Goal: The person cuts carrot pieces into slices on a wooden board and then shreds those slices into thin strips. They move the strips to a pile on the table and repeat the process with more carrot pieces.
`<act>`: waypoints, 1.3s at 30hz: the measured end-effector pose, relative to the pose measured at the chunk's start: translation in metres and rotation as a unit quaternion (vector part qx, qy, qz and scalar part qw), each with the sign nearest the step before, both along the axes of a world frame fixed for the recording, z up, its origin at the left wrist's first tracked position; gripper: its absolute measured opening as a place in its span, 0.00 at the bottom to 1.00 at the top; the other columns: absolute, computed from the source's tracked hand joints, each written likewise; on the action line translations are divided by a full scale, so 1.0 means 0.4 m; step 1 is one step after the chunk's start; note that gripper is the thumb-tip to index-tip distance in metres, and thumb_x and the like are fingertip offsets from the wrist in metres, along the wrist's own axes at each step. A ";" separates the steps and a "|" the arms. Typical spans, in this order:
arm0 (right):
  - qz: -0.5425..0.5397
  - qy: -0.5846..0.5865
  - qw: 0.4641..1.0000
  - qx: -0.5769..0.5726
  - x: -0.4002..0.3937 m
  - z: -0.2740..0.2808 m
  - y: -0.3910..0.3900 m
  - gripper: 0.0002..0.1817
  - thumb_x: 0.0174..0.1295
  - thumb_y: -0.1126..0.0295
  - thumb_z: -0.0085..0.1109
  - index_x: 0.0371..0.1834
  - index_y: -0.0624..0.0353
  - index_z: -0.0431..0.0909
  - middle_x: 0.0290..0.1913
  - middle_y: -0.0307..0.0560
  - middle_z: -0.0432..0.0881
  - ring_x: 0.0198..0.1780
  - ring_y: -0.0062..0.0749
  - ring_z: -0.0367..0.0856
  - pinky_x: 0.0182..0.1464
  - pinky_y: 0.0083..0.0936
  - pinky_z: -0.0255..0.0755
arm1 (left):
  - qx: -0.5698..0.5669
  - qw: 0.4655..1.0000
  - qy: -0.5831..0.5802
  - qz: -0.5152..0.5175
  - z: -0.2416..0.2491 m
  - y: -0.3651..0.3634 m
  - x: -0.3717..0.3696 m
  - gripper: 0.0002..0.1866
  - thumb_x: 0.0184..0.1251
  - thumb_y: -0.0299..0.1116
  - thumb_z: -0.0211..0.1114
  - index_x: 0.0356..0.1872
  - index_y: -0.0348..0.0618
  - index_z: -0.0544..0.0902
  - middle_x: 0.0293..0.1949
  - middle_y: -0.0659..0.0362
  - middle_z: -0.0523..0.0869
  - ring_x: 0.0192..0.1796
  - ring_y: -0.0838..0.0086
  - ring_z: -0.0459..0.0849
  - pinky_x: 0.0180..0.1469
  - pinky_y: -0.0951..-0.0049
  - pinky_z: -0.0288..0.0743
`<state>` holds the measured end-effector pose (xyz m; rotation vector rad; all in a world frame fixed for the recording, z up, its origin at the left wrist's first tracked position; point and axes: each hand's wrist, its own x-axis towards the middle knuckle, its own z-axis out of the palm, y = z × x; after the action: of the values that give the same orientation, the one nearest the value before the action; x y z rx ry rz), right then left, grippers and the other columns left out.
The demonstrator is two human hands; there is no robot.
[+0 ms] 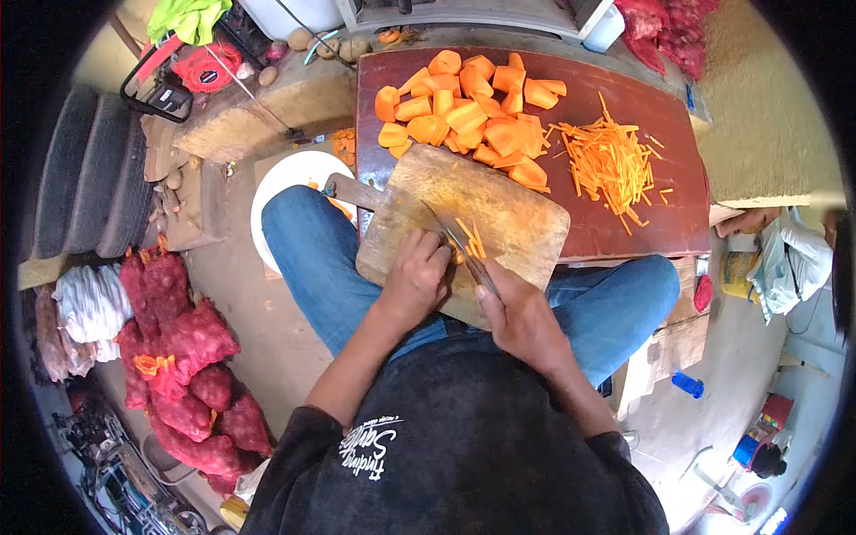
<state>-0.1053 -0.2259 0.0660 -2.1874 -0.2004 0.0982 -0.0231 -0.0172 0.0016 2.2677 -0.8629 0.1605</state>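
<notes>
A wooden cutting board (pixel 499 201) with a handle lies tilted across my lap and the edge of a dark red table (pixel 664 116). My right hand (pixel 522 316) grips a knife (pixel 456 241), its blade slanting up and left over the board. Close beside the blade, my left hand (pixel 419 269) presses its curled fingers on a carrot piece (pixel 459 257), mostly hidden by them. A few thin carrot sticks (pixel 473 239) lie just right of the blade. Beyond the board are a pile of peeled carrot chunks (pixel 468 111) and a heap of carrot strips (pixel 613 165).
A white round container (pixel 276 192) with orange bits stands left of the table, partly behind my knee. Red mesh sacks (pixel 192 383) rest on the floor at left. A red machine (pixel 203 69) is at the back left, and plastic bags (pixel 785 263) are at right.
</notes>
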 end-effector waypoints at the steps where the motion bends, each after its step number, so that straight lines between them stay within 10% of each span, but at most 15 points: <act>1: 0.001 0.008 1.000 -0.001 0.002 0.004 0.000 0.22 0.79 0.71 0.63 0.72 0.65 0.73 0.50 0.73 0.86 0.52 0.74 0.88 0.52 0.57 0.83 | 0.008 1.000 0.001 0.002 0.004 0.002 0.002 0.12 0.53 0.18 0.73 0.40 0.32 0.85 0.43 0.46 0.79 0.50 0.47 0.79 0.55 0.50 0.78; 39: -0.032 0.046 0.997 0.051 -0.035 0.022 0.008 0.20 0.81 0.72 0.61 0.72 0.65 0.77 0.51 0.72 0.87 0.55 0.73 0.87 0.57 0.50 0.81 | -0.050 0.997 -0.054 0.029 -0.030 0.002 0.000 0.08 0.54 0.19 0.72 0.35 0.33 0.84 0.40 0.44 0.79 0.46 0.47 0.80 0.49 0.50 0.77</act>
<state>-0.1194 -0.2225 0.0749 -2.0813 -0.0826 0.1496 -0.0229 -0.0164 -0.0105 2.2074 -0.8253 0.3492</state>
